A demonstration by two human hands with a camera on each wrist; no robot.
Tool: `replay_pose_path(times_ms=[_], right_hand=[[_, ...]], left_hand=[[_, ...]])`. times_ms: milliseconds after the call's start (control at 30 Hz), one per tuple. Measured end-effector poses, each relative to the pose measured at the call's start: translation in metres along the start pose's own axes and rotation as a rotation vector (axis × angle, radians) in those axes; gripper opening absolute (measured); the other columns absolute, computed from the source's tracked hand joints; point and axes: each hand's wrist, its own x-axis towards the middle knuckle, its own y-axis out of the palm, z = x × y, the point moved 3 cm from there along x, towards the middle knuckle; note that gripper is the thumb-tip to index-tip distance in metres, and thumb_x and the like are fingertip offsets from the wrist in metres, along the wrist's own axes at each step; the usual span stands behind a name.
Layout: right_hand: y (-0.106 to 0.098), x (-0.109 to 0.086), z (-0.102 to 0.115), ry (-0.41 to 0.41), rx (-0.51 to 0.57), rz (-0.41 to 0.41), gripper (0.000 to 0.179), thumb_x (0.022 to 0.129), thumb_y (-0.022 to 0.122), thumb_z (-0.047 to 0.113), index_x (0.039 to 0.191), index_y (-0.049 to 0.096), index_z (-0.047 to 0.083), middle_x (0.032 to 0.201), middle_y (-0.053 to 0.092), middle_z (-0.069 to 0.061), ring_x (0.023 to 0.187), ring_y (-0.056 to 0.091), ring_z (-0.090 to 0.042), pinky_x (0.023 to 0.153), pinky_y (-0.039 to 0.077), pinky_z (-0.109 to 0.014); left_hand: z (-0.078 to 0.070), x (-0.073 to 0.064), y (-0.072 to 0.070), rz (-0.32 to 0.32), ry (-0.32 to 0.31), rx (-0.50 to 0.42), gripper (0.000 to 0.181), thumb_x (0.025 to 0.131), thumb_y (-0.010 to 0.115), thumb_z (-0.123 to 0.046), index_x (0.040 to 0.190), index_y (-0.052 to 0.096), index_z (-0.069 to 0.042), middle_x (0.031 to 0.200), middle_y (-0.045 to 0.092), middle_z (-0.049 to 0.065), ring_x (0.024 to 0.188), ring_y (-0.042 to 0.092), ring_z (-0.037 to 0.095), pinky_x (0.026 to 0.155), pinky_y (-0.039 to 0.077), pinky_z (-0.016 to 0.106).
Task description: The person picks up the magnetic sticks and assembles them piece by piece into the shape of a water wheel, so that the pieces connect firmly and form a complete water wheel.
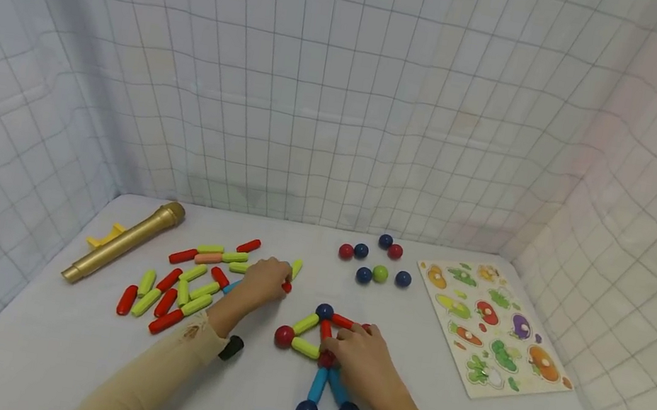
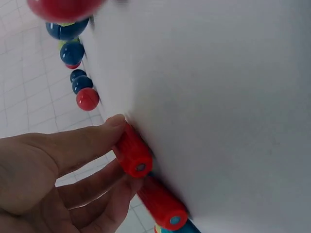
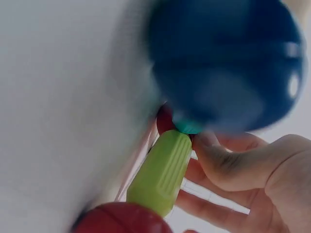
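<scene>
My left hand (image 1: 266, 281) pinches a red magnetic stick (image 2: 133, 153) between thumb and fingers, low over the table. Another red stick (image 2: 165, 204) lies just behind it in the left wrist view. Toward the front, a flat stick-and-ball figure (image 1: 306, 348) joins red, yellow-green and blue sticks with balls. My right hand (image 1: 361, 357) holds this figure near its middle red ball (image 1: 326, 359), partly covering it. In the right wrist view, the thumb (image 3: 214, 155) is at the joint behind a yellow-green stick (image 3: 163, 167), and a large blue ball (image 3: 228, 63) hides part of the figure.
Loose red, yellow-green and other sticks (image 1: 197, 302) lie to the left. A gold toy microphone (image 1: 125, 241) lies beyond them. Several blue, red and green balls (image 1: 380, 274) sit at the back. A vegetable picture board (image 1: 496, 325) is at right. Gridded cloth walls (image 1: 321, 89) surround the table.
</scene>
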Motion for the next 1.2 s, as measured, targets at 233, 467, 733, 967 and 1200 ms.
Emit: replay_pose_path(times_ms=[233, 467, 733, 967, 1200], right_hand=[[0.005, -0.002, 0.000, 0.032, 0.001, -0.001, 0.029, 0.080, 0.079, 0.016, 0.106, 0.072, 0.027, 0.086, 0.070, 0.004, 0.083, 0.056, -0.017, 0.084, 0.047, -0.047], [0.003, -0.002, 0.002, 0.018, -0.084, -0.074, 0.023, 0.079, 0.080, 0.028, 0.100, 0.073, 0.025, 0.075, 0.068, 0.006, 0.073, 0.053, -0.016, 0.078, 0.046, -0.042], [0.001, 0.001, 0.000, 0.034, -0.067, -0.044, 0.022, 0.080, 0.079, 0.027, 0.100, 0.072, 0.024, 0.072, 0.066, 0.006, 0.072, 0.051, -0.015, 0.082, 0.047, -0.044], [-0.001, 0.002, -0.002, 0.037, -0.078, -0.047, 0.023, 0.080, 0.079, 0.028, 0.102, 0.071, 0.023, 0.074, 0.066, 0.006, 0.073, 0.053, -0.015, 0.082, 0.047, -0.043], [0.001, 0.004, -0.002, 0.024, -0.013, 0.004, 0.024, 0.081, 0.078, 0.031, 0.103, 0.071, 0.024, 0.076, 0.067, 0.008, 0.072, 0.054, -0.011, 0.084, 0.048, -0.043]], left_hand=[[0.011, -0.038, -0.002, -0.034, -0.069, -0.467, 0.034, 0.087, 0.071, -0.024, 0.117, 0.067, -0.008, 0.096, 0.072, 0.008, 0.077, 0.062, 0.017, 0.068, 0.052, 0.031], [0.005, -0.076, 0.010, 0.183, -0.123, -0.740, 0.032, 0.084, 0.076, -0.028, 0.106, 0.067, -0.005, 0.080, 0.069, 0.002, 0.071, 0.067, 0.015, 0.073, 0.054, 0.031], [-0.005, -0.082, 0.034, 0.381, -0.075, -0.774, 0.027, 0.083, 0.078, -0.026, 0.098, 0.068, -0.005, 0.073, 0.068, 0.001, 0.063, 0.062, 0.012, 0.064, 0.051, 0.024], [-0.006, -0.076, 0.039, 0.426, -0.040, -0.850, 0.025, 0.084, 0.076, -0.027, 0.095, 0.073, -0.005, 0.071, 0.069, -0.001, 0.063, 0.064, 0.010, 0.066, 0.052, 0.023], [-0.002, -0.068, 0.039, 0.329, -0.134, -0.841, 0.028, 0.082, 0.078, -0.028, 0.097, 0.075, -0.004, 0.072, 0.068, -0.001, 0.064, 0.061, 0.012, 0.063, 0.049, 0.022]])
